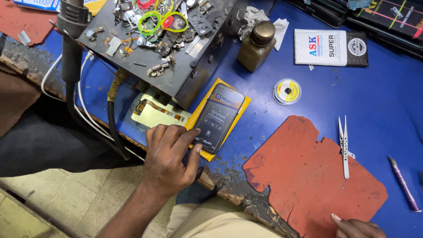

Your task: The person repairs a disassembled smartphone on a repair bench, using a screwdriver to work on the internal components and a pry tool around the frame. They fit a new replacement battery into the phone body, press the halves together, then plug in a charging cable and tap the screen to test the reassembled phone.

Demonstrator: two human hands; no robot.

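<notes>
At mid-frame the left hand [169,154] lies with loosely spread fingers, gripping nothing, fingertips touching the lower-left edge of the black rectangular phone screen panel [219,117], whose long axis runs up-right away from them; the right hand [358,228], at bottom right, sits well apart, its fingers mostly cut off.

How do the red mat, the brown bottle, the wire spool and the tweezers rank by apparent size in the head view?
Largest to smallest:
1. red mat
2. brown bottle
3. tweezers and wire spool: unsure, since the tweezers are longer but far thinner.
</notes>
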